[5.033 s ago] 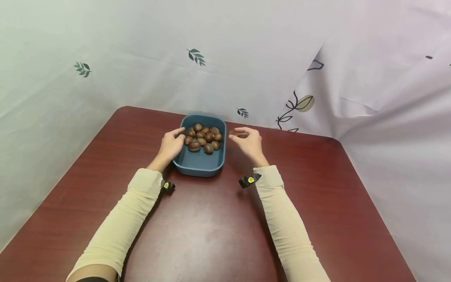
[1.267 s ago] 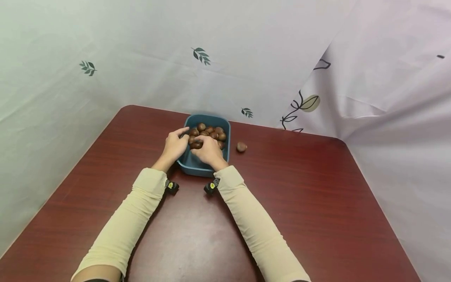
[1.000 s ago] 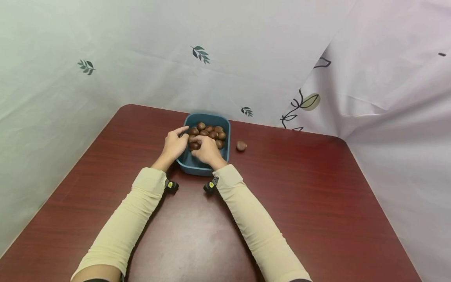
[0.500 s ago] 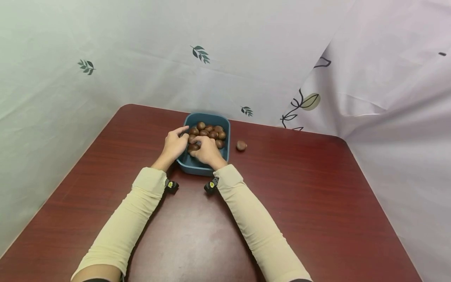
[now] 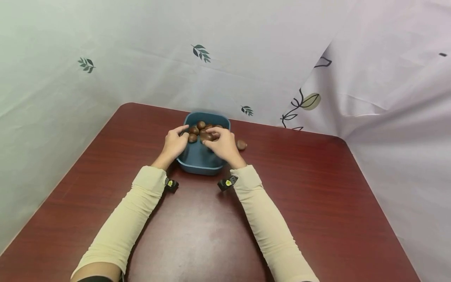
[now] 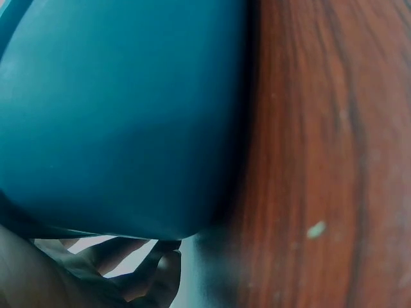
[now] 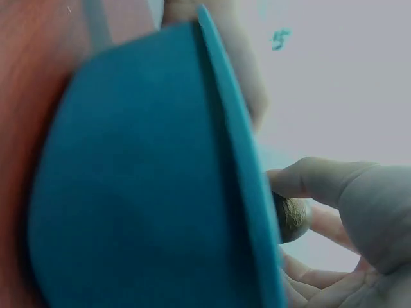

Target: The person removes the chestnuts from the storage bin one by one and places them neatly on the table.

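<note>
My right hand pinches a chestnut between thumb and fingers, over the right half of a blue plastic container. In the right wrist view the held chestnut is seen just beyond the container's rim, raised clear of it. My left hand holds the container's left side; in the left wrist view its fingers are curled by the outer wall. Several other brown chestnuts lie in the far part of the container, some hidden behind the right hand.
A single chestnut lies on the red-brown wooden table, just right of the container. Behind the table hangs a pale curtain with leaf prints, close to the far edge.
Five seconds ago the right hand held a chestnut right of the container; one now lies there. Since half a second ago, the hand has lifted another chestnut up and rightward. The left hand stays put.
</note>
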A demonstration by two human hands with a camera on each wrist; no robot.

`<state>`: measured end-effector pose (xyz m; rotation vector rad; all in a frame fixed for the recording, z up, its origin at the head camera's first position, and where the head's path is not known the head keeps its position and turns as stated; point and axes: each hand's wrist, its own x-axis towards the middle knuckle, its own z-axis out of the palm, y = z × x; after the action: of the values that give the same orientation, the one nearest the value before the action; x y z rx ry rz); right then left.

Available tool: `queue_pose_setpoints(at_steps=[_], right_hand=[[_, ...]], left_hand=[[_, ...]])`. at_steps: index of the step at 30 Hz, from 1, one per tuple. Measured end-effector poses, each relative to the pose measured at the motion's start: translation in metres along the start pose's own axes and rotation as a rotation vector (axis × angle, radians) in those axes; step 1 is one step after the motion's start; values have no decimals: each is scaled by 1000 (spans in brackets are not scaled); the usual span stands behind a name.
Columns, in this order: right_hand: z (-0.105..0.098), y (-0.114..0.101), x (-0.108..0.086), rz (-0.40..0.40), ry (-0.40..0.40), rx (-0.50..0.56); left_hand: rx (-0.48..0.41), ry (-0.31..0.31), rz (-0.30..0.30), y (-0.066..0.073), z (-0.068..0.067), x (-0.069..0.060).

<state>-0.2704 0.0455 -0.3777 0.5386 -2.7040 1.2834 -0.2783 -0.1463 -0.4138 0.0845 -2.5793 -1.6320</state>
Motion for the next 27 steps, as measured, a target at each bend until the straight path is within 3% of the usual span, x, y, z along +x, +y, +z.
queue_pose_setpoints(at_steps=[3,9,18,27], right_hand=[[-12,7,-3,32,40,11],[-28,19,-11,48,72,130],[-48,37,-18,109,143,169],[-69,68,-23,181,223,88]], left_hand=[[2,-5,-2,0,0,0],[-3,-19,-6,0,-1,0],[-15,-30,-15,1,-4,-1],[-13,-38,-16,1,-3,0]])
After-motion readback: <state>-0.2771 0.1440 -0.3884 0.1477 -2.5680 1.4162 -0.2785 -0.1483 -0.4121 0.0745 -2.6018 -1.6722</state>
